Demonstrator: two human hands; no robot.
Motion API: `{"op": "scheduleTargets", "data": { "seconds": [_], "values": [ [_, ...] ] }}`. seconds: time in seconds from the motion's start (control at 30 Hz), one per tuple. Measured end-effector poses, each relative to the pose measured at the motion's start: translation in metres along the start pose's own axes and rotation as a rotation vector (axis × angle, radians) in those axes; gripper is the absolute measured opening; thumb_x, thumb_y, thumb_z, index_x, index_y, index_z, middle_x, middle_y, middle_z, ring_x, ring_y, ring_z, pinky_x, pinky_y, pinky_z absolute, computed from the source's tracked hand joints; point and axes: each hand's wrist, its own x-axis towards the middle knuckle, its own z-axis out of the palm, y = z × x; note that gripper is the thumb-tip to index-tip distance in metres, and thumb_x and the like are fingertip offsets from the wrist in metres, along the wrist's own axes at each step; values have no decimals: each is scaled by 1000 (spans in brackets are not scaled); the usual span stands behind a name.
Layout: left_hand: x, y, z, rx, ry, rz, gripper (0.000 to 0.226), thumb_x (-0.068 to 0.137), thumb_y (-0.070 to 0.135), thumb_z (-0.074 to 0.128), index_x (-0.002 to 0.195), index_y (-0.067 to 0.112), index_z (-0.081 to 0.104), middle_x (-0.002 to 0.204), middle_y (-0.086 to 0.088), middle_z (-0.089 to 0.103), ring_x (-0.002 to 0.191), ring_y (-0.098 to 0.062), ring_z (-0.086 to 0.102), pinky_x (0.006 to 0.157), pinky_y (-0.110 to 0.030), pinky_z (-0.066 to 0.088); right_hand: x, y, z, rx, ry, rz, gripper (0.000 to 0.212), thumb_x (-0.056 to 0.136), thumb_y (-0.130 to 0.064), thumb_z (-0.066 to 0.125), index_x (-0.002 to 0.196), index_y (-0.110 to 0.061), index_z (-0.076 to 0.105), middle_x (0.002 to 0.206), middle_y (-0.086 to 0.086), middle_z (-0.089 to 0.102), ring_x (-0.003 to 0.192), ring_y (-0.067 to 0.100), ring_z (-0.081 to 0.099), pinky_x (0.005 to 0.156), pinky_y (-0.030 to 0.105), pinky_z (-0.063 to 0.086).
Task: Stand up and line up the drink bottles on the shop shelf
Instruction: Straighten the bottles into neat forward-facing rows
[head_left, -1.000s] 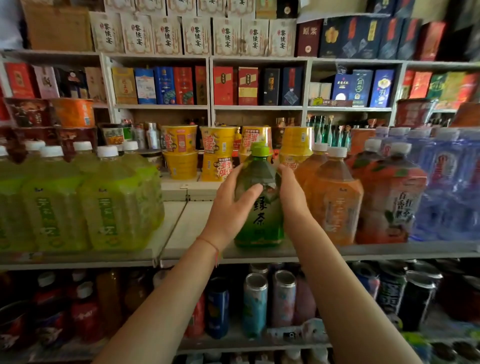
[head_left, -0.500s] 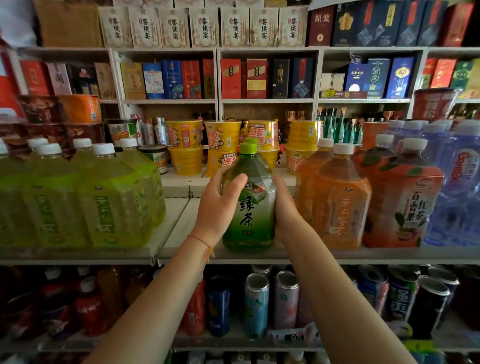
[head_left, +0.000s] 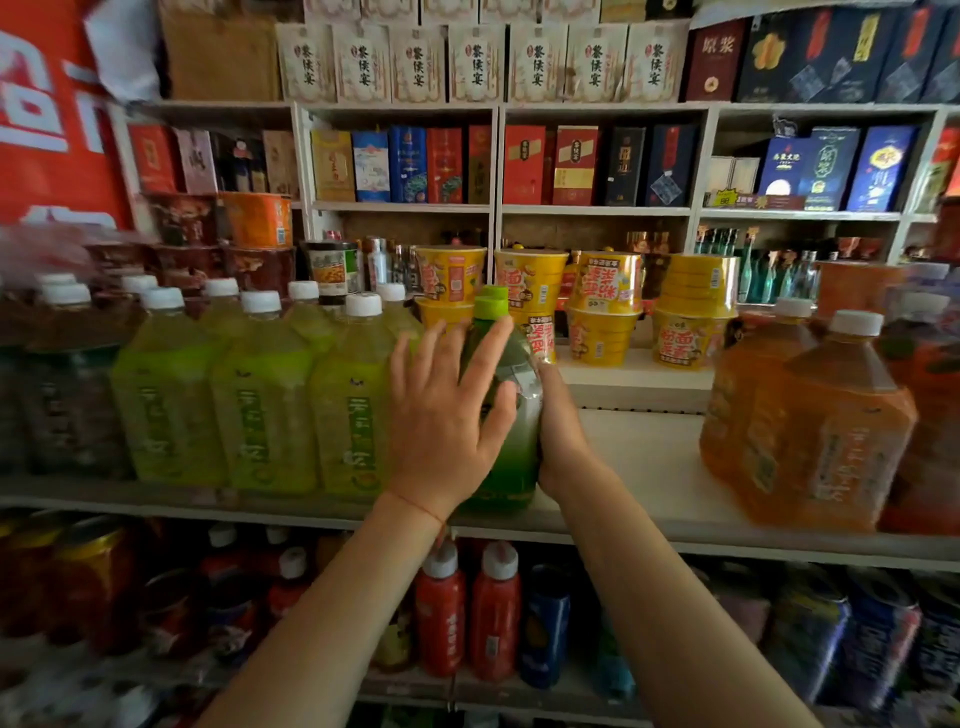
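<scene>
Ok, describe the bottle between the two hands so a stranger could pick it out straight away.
Find the pale middle shelf, with yellow-green bottles on the left and orange bottles on the right. The green tea bottle stands upright against the yellow-green row, the left hand and right hand on it. Its cap is green, not white, and its liquid darker green.

Head view, close, facing shelf (head_left: 649, 457) front, angled slightly down.

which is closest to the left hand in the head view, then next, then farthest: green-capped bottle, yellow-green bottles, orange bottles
1. green-capped bottle: under the left hand, touching.
2. yellow-green bottles: just left of it, nearest one beside the fingers.
3. orange bottles: far right, across bare shelf.
</scene>
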Motion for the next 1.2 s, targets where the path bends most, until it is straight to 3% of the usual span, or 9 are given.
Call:
{"op": "scheduleTargets", "data": {
  "seconds": [0.13, 0.33, 0.47, 0.6, 0.73, 0.83, 0.93, 1.03, 1.2],
  "values": [
    [-6, -18, -4, 65, 5, 26, 52, 102, 47, 36, 149, 26, 48, 140, -14, 57, 135, -35, 46, 121, -57, 15, 3, 7, 16, 8, 38, 8, 49, 101, -52, 38, 113, -20, 72, 105, 10, 76, 91, 24, 71, 78, 35, 57],
    [-13, -14, 0, -35, 84, -13, 50, 100, 42, 42, 146, 25, 52, 139, -14, 57, 132, -33, 48, 121, -52, 11, 3, 12, 18, 21, 88, -17, 45, 101, -49, 39, 101, -21, 73, 92, 6, 76, 83, 20, 72, 79, 35, 56],
    [-3, 4, -4, -163, 185, -100, 30, 92, 25, 54, 115, 14, 70, 127, -15, 61, 127, -36, 51, 121, -56, 16, -7, 3, 17, -195, 197, -37, 35, 99, -39, 42, 105, -22, 72, 100, 1, 73, 101, 20, 66, 88, 37, 52],
    [14, 39, -3, -301, 334, -17, 14, 88, 10, 57, 84, 5, 70, 112, -18, 64, 112, -37, 58, 106, -42, 39, -22, -23, -14, -460, 347, -370, 44, 97, -21, 51, 141, -23, 54, 137, -8, 56, 126, 10, 50, 103, 31, 43],
    [27, 100, 9, -630, 254, -22, 19, 91, 8, 51, 84, 6, 68, 87, -6, 67, 80, -18, 62, 67, -26, 49, -47, -55, -81, -795, 505, -843, 36, 96, -9, 52, 132, -14, 60, 135, -3, 57, 127, 9, 48, 102, 19, 41],
    [37, 156, 28, -877, 70, -221, 16, 91, 14, 55, 97, 17, 70, 96, 7, 65, 88, -7, 61, 72, -29, 53, -59, -77, -137, -956, 626, -1041, 37, 95, -13, 50, 131, -10, 60, 139, 3, 55, 135, 17, 44, 112, 31, 34],
    [45, 212, 58, -1044, -223, -317, 30, 93, 30, 60, 123, 35, 60, 122, 17, 56, 116, 2, 53, 100, -32, 49, -73, -99, -191, -899, 616, -873, 42, 99, -22, 45, 140, -18, 50, 143, -4, 50, 133, 9, 41, 110, 25, 31],
    [47, 241, 84, -1129, -352, -400, 50, 84, 56, 59, 132, 42, 54, 135, 11, 56, 125, -6, 53, 108, -41, 46, -80, -104, -221, -618, 494, -548, 27, 106, -31, 39, 130, -33, 51, 121, -18, 58, 103, -12, 51, 95, 18, 39],
    [42, 259, 96, -1190, -336, -579, 53, 80, 66, 57, 130, 48, 53, 129, 7, 62, 115, -14, 63, 97, -42, 55, -70, -98, -246, -148, 325, -187, 43, 99, -57, 42, 113, -29, 71, 102, 1, 77, 101, 20, 70, 96, 45, 53]
  ]
}}
